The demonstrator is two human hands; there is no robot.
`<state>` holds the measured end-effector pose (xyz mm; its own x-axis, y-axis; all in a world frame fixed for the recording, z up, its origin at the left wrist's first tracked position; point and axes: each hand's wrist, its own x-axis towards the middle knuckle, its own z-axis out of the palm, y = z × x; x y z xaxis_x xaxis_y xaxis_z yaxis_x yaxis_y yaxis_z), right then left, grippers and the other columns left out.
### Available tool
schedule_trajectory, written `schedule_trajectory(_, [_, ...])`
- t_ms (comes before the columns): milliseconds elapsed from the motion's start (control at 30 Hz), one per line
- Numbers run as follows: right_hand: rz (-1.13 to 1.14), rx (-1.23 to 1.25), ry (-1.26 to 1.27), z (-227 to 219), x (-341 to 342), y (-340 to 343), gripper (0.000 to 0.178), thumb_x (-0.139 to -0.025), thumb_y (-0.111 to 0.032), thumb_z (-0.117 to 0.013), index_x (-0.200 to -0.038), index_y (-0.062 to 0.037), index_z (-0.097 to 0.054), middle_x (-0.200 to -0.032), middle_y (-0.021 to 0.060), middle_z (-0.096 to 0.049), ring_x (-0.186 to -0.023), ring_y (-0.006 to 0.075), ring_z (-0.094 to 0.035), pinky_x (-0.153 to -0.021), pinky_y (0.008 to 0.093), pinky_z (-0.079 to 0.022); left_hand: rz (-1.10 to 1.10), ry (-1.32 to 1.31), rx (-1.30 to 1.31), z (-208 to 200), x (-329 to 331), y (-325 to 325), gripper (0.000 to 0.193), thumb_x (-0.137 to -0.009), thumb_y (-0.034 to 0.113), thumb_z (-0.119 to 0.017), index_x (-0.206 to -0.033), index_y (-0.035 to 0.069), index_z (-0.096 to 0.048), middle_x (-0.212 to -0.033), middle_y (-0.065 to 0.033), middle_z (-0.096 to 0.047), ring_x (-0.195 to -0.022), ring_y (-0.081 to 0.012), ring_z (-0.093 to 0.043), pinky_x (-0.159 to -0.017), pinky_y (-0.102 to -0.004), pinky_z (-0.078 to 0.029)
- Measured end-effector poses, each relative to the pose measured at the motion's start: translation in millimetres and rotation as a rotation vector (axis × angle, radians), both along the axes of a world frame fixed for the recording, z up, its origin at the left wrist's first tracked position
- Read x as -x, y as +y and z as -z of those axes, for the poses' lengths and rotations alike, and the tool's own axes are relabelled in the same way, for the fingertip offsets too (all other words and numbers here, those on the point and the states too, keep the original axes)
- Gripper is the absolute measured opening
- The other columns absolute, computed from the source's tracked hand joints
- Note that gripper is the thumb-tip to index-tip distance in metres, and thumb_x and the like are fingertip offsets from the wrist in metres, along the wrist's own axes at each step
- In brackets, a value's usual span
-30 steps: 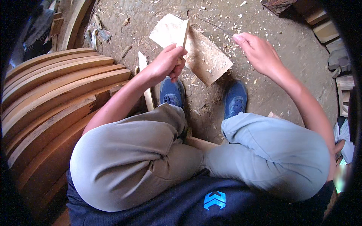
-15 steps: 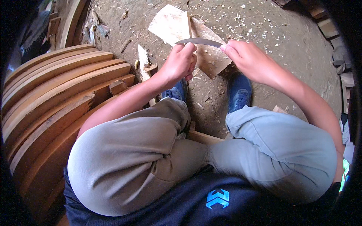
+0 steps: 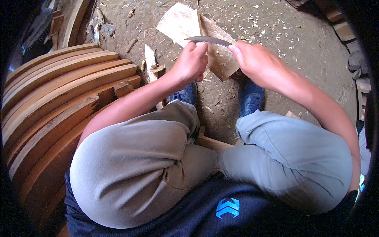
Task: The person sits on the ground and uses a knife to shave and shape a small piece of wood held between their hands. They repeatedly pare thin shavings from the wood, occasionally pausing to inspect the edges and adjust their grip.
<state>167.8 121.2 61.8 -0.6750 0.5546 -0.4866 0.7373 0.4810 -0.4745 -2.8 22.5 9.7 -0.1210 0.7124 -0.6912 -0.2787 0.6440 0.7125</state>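
Note:
A knife (image 3: 213, 40) with a curved grey blade lies level above the ground, its tip pointing left. My right hand (image 3: 258, 61) is closed round its handle end, the thumb near the base of the blade; the handle itself is hidden in the fist. My left hand (image 3: 191, 61) is closed with its knuckles right under the tip half of the blade. Whatever its fingers hold, if anything, is hidden. Beneath the knife, on the ground, a pale flat board (image 3: 177, 21) rests against a browner board (image 3: 223, 63).
Long sawn planks (image 3: 71, 83) are stacked at my left. A splintered wood strip (image 3: 151, 59) lies by my left shoe (image 3: 185, 94); my right shoe (image 3: 251, 96) stands opposite. Light shavings (image 3: 272, 35) litter the earth floor. Wood blocks (image 3: 343, 31) line the right edge.
Both hands and the knife have risen slightly toward the far side. The blade now slopes down a little more toward my right hand. The boards and planks stay in place.

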Motion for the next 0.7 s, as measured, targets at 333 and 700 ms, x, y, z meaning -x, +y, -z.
schedule_trajectory(333, [-0.059,0.081,-0.003,-6.3,-3.0,10.3,0.046,-0.103,-0.032,-0.033,-0.098,0.0028,-0.063,-0.092,0.0303,-0.065,-0.092,0.0463,-0.064,-0.083,0.0548,-0.049,0.032,-0.04,-0.02,10.0,6.9,-2.3,0.023,-0.099,0.031,-0.043,-0.095,0.009,-0.047,-0.056,0.0011,-0.037,-0.042,-0.0107,-0.032,-0.036,-0.0283,-0.027])
schedule_trajectory(700, [-0.041,-0.032,-0.02,-4.0,1.9,-2.5,0.045,-0.104,-0.033,-0.037,-0.099,0.0026,-0.063,-0.09,0.0283,-0.067,-0.088,0.0455,-0.066,-0.078,0.0552,-0.053,0.011,0.023,0.006,9.1,5.4,-1.0,0.023,-0.099,0.032,-0.042,-0.091,0.011,-0.047,-0.056,0.002,-0.035,-0.041,-0.0102,-0.03,-0.036,-0.0279,-0.026])
